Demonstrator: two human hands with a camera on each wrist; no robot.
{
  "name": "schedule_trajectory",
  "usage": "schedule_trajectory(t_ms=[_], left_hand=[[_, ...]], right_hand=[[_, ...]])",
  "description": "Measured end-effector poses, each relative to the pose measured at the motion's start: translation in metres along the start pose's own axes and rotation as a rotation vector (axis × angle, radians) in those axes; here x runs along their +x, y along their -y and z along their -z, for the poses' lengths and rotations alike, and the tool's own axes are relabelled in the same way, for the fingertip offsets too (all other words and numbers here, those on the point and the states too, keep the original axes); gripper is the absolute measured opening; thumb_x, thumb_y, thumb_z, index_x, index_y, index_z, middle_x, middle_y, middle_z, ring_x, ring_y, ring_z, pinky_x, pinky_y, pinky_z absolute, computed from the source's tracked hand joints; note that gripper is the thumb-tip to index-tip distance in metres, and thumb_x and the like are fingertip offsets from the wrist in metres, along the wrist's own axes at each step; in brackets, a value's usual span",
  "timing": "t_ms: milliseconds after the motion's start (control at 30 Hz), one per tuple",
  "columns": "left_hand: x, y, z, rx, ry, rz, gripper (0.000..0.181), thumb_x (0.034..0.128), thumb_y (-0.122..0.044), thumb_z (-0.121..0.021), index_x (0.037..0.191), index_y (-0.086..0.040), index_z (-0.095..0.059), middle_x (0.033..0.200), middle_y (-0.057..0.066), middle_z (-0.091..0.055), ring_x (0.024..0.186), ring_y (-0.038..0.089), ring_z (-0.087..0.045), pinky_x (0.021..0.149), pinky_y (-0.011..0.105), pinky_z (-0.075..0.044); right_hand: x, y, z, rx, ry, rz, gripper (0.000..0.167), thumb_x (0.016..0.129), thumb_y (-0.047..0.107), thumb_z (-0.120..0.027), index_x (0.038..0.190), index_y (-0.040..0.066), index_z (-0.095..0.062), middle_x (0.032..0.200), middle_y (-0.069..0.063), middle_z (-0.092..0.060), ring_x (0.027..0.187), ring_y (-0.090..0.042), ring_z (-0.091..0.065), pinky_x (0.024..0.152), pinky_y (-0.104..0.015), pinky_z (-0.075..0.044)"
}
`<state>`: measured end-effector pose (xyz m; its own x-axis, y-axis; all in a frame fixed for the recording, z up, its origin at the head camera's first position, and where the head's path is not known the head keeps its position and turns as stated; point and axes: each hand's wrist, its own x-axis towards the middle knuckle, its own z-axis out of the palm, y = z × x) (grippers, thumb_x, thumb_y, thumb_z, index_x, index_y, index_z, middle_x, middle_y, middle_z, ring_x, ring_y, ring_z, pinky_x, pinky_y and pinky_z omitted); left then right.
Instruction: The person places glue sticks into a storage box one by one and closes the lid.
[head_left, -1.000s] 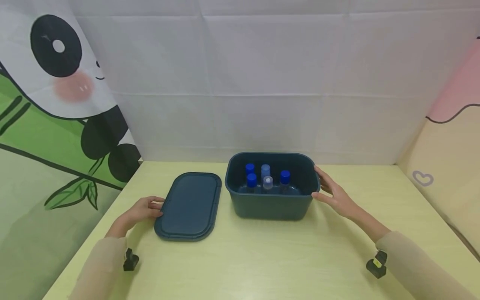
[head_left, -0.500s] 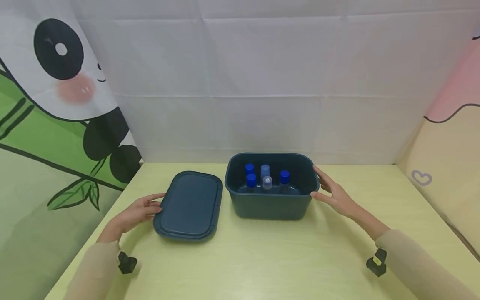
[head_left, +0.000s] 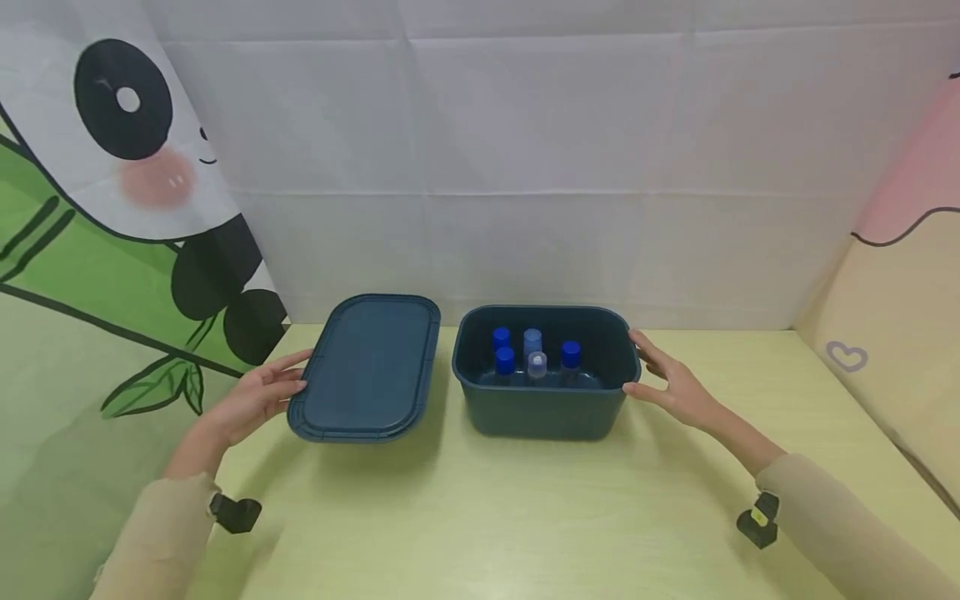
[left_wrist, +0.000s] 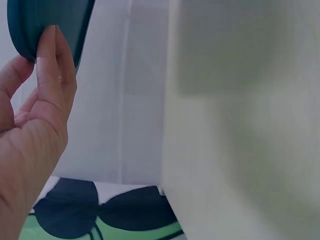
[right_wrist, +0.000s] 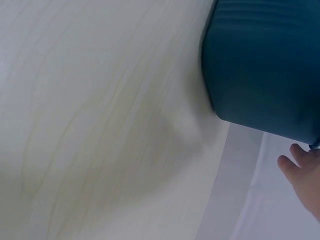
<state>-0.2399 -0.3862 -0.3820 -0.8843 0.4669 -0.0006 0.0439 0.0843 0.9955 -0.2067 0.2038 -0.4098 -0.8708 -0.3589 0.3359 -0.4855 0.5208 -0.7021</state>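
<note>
My left hand (head_left: 251,400) pinches the left edge of a flat dark teal lid (head_left: 367,367) between thumb and fingers. In the left wrist view, the lid (left_wrist: 55,15) hangs above the table, its shadow falling below. A matching deep storage box (head_left: 540,415) stands uncovered to the right of the lid. Inside it stand several small clear bottles with blue caps (head_left: 505,360), one cap (head_left: 537,363) paler and whitish. At the box's right end, my right hand (head_left: 678,393) touches the rim with spread, fairly straight fingers. The right wrist view shows only its fingertips (right_wrist: 297,160) by the rim.
The pale yellow table (head_left: 525,517) carries the box. A white cloth backdrop (head_left: 525,167) hangs at its back edge. A printed panda cloth (head_left: 150,208) borders the left, and a cream and pink cloth (head_left: 900,300) the right.
My left hand has raised the lid off the table, moving it up and slightly left. The right hand and the box with its bottles have stayed put.
</note>
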Motion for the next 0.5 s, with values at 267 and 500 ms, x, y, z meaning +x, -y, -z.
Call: schedule_trajectory(t_ms=[267, 500], left_hand=[[0.017, -0.037, -0.024, -0.038, 0.065, -0.060, 0.055, 0.0952, 0.002, -0.039, 0.145, -0.008, -0.018, 0.115, -0.003, -0.058, 0.095, 0.012, -0.062, 0.080, 0.025, -0.051], [0.045, -0.054, -0.063, -0.028, 0.078, -0.059, 0.056, 0.0948, -0.001, -0.043, 0.145, -0.008, -0.020, 0.118, -0.002, -0.056, 0.096, 0.012, -0.062, 0.082, 0.026, -0.050]], right_hand=[[0.006, 0.006, 0.010, -0.034, 0.002, 0.010, 0.076, 0.085, 0.015, -0.063, 0.144, 0.002, -0.018, 0.149, -0.020, -0.014, 0.131, -0.042, -0.022, 0.101, -0.056, -0.026], [0.020, 0.022, 0.021, -0.059, -0.003, -0.023, 0.075, 0.087, 0.022, -0.062, 0.146, 0.012, -0.017, 0.150, -0.014, -0.013, 0.130, -0.045, -0.023, 0.103, -0.056, -0.022]])
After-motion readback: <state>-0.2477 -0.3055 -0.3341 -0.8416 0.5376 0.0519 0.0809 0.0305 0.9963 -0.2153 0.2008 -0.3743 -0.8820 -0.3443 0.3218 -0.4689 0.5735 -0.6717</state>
